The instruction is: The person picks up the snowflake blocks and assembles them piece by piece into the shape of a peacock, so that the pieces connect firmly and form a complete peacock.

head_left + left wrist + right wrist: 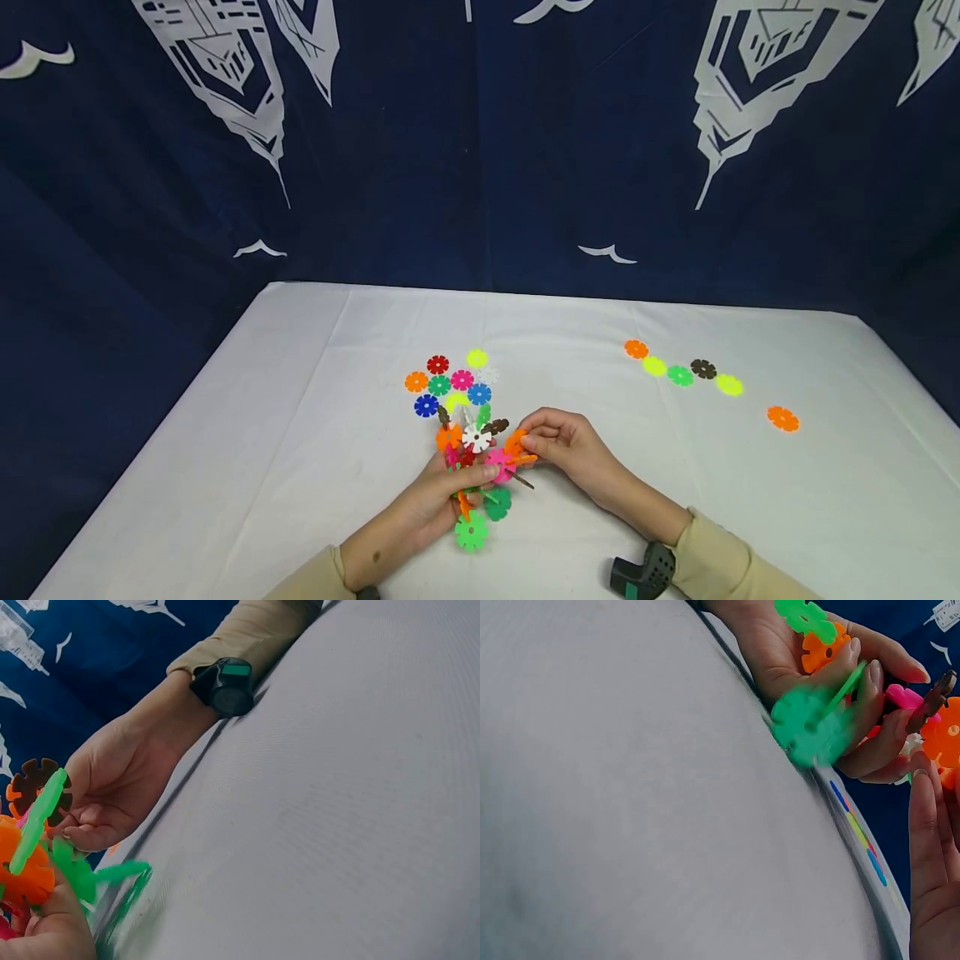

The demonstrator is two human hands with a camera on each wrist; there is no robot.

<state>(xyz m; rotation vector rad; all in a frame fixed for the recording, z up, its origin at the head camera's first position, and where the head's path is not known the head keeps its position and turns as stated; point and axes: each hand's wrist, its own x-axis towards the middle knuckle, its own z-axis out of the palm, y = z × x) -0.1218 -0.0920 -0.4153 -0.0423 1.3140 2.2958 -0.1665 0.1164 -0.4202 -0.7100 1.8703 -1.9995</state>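
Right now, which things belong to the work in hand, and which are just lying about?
In hand:
- disc cluster, held by the left hand
- orange disc, pinched by the right hand

Lying about:
- disc group beyond the cluster, possibly spares
- six scattered discs farther right, untouched

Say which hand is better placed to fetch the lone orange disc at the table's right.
Probably the right hand: it is nearer that orange disc, though it pinches an orange piece. The left hand grips the disc cluster.
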